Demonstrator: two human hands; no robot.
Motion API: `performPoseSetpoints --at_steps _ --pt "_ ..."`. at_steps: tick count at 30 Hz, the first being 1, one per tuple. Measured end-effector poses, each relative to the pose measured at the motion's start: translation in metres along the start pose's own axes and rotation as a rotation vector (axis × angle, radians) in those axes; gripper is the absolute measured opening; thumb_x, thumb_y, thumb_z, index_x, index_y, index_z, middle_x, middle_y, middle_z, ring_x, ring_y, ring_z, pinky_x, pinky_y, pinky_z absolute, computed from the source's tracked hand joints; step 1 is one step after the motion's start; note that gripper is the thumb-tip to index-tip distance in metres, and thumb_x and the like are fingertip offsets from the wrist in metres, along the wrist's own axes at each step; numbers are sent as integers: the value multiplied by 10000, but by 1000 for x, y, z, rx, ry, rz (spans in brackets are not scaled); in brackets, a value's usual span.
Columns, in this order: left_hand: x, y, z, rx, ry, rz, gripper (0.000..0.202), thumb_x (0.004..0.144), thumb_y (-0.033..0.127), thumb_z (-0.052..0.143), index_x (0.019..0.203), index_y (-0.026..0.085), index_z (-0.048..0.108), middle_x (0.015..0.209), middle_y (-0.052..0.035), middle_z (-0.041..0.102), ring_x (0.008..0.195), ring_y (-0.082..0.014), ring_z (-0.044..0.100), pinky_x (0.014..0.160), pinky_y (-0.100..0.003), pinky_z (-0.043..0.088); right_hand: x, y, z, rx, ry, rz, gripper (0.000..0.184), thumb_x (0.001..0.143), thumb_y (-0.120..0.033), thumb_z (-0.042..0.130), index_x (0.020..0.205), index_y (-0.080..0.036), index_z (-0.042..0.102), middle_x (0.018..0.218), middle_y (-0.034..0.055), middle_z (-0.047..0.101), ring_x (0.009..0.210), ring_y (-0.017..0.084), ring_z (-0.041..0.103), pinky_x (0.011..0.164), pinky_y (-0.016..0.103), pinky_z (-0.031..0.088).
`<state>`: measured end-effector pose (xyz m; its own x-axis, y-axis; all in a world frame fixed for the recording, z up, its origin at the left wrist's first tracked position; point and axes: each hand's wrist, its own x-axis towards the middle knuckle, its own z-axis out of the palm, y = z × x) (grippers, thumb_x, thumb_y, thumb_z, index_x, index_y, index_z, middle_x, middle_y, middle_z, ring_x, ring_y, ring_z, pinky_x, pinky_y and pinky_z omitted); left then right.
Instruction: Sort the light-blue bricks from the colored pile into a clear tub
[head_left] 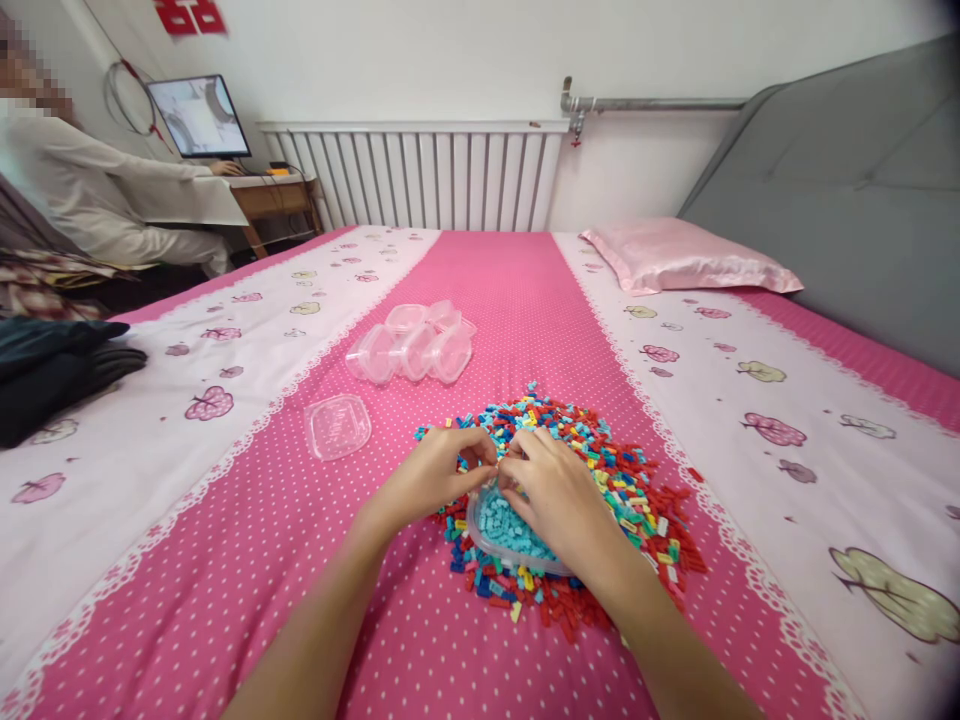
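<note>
A wide heap of small coloured toy bricks (570, 610) lies on the bed, with red, blue, yellow, green and white pieces mixed. Set into the heap is a clear plastic container (517, 563) holding many light-blue bricks (510, 522). My left hand (450, 465) hovers over the container's far left edge, thumb and fingers drawn together in a pinch. Facing it, my right hand (551, 480) is also pinched, its fingertips almost meeting the left ones. Whatever is between the fingertips is too small and hidden to make out.
A clear lid (337, 427) lies left of the heap. Several clear containers (412, 345) are grouped beyond it. A pink pillow (686, 255) rests at the right, and dark folded clothing (67, 370) at the left. A person (97, 180) sits at a desk with a monitor (199, 115).
</note>
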<state>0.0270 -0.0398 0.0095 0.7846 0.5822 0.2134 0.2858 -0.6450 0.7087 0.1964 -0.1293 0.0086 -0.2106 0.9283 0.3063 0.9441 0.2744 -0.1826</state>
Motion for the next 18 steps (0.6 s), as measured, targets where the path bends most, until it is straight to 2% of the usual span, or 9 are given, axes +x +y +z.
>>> performPoseSetpoints --at_steps 10,18 --pt "0 1 -1 -11 -15 -8 57 872 200 614 858 160 652 789 -10 685 729 -133 638 682 -236 475 -1 0 -9 22 -99 -4 141 913 -189 658 847 -228 775 1000 96 619 1044 267 537 898 403 469" --pt "0 1 0 -1 -7 -19 51 867 194 626 857 154 655 783 -6 685 727 -127 642 679 -223 476 0 1 -7 -15 -105 -21 124 907 -229 672 841 -244 775 996 89 613 1038 272 544 873 415 485"
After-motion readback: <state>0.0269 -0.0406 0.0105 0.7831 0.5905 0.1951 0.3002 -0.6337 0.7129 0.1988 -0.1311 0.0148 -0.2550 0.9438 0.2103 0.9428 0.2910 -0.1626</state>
